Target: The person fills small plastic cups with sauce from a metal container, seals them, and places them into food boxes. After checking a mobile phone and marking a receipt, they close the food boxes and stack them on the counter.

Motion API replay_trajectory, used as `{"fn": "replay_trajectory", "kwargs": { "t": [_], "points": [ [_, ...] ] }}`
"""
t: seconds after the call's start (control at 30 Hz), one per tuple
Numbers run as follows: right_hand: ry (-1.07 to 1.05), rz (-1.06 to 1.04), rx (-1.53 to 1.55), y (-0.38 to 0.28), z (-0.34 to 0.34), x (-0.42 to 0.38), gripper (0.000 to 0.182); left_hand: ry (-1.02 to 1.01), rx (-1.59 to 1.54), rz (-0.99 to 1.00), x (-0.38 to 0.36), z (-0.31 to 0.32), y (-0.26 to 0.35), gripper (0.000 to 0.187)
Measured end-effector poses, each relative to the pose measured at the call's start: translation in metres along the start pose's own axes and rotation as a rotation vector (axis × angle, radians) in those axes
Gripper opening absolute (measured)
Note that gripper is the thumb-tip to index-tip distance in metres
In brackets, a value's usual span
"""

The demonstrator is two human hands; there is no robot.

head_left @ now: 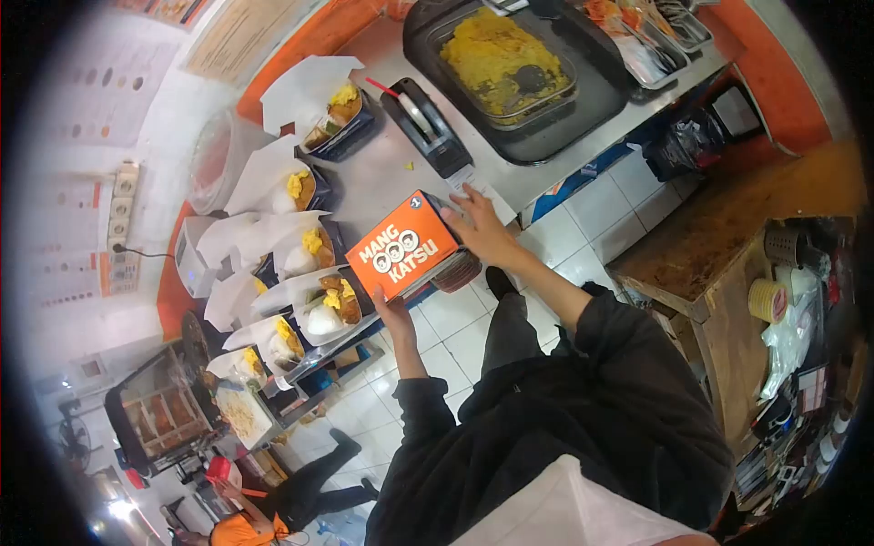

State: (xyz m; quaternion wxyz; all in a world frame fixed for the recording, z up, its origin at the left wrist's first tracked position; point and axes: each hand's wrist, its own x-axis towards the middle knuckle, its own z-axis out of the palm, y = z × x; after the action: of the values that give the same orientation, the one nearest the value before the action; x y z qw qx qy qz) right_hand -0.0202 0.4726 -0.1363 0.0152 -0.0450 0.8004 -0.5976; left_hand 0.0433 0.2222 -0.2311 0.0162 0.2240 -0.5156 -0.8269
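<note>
A steel tabletop (pixel 387 173) is seen running along the wall. At its far end lies a black tray (pixel 596 105), in which a clear container (pixel 544 111) is set; yellow food (pixel 492 53) is spread inside it, thinner toward one corner. Beside the tray, metal pans (pixel 672 73) are filled with wrapped items. Along the wall side, open boxes (pixel 350 136) are lined up, lids raised; white rice (pixel 324 320), brown fried pieces and yellow topping (pixel 297 185) can be seen in several. Beyond their near end, a white tub (pixel 269 420) is filled with pale shreds.

The closed box (pixel 403 246), with an orange top printed "MANG KATSU", is held at the tabletop's edge, between both hands. Its lower left corner is held by the left grip (pixel 393 314), thumb at the top's edge. Its opposite side is met by the right grip (pixel 478 226), whose fingers are spread apart near a paper strip (pixel 481 187) and a black dispenser (pixel 426 127).

Both forearms are reached forward from dark sleeves pushed up near the elbows, the right one slanted more across the view. A yellow crumb (pixel 410 166) is left on the steel.
</note>
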Motion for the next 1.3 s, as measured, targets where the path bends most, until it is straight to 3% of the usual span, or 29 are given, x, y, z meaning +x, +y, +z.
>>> {"fn": "replay_trajectory", "kwargs": {
  "t": [0.07,0.1,0.17,0.2,0.27,0.43,0.5,0.53,0.57,0.6,0.7,0.77,0.8,0.87,0.93,1.07,1.17,1.3],
  "points": [
    [-0.280,0.204,-0.241,-0.031,-0.001,0.005,0.068,0.041,0.015,0.043,0.001,0.001,-0.005,0.060],
    [-0.286,0.208,-0.244,-0.037,-0.002,0.005,0.068,0.070,0.036,0.088,0.003,-0.002,-0.008,0.059],
    [-0.303,0.323,0.288,-0.043,-0.001,0.000,0.075,0.059,0.126,0.098,-0.005,-0.017,-0.010,0.058],
    [-0.305,0.323,0.287,-0.040,0.004,-0.006,0.075,0.078,0.060,0.086,-0.008,-0.020,-0.014,0.057],
    [-0.154,0.181,0.359,-0.028,0.013,-0.026,0.078,0.086,-0.002,0.075,-0.023,-0.017,-0.018,0.056],
    [-0.014,0.268,0.310,-0.017,-0.031,-0.086,0.076,0.006,0.013,0.002,-0.086,0.038,-0.012,0.053],
    [0.210,0.124,0.080,-0.005,-0.060,-0.118,0.073,-0.123,0.053,-0.032,-0.088,0.072,-0.019,0.053],
    [0.306,0.147,0.405,-0.012,-0.078,-0.134,0.068,-0.257,0.141,-0.029,-0.090,0.095,-0.020,0.055],
    [0.337,0.123,0.154,-0.020,-0.109,-0.154,0.067,-0.393,0.224,-0.020,-0.095,0.119,-0.024,0.057],
    [0.472,0.147,0.156,-0.016,-0.124,-0.176,0.067,-0.437,0.221,-0.051,-0.103,0.146,-0.032,0.057],
    [0.793,0.285,0.044,0.014,-0.164,-0.254,0.063,-0.858,0.409,-0.041,-0.138,0.232,-0.065,0.065],
    [0.999,0.387,0.196,0.031,-0.184,-0.306,0.063,-1.165,0.349,0.025,-0.178,0.301,-0.074,0.067],
    [1.095,0.404,0.232,0.051,-0.189,-0.335,0.064,-1.254,0.490,-0.208,-0.183,0.305,-0.104,0.066],
    [1.218,0.427,0.271,0.085,-0.195,-0.380,0.064,-1.362,0.578,-0.197,-0.208,0.325,-0.167,0.067],
    [1.442,0.336,0.543,0.101,-0.199,-0.411,0.056,-1.473,0.579,-0.242,-0.230,0.352,-0.194,0.066],
    [1.581,0.543,0.340,0.126,-0.197,-0.439,0.069,-1.587,0.634,-0.385,-0.260,0.388,-0.251,0.063],
    [1.714,0.578,0.444,0.113,-0.204,-0.439,0.069,-1.712,0.628,-0.356,-0.281,0.424,-0.272,0.062],
    [1.843,0.600,0.614,0.097,-0.227,-0.436,0.067,-1.708,0.745,-0.361,-0.308,0.447,-0.295,0.066]
  ]
}}
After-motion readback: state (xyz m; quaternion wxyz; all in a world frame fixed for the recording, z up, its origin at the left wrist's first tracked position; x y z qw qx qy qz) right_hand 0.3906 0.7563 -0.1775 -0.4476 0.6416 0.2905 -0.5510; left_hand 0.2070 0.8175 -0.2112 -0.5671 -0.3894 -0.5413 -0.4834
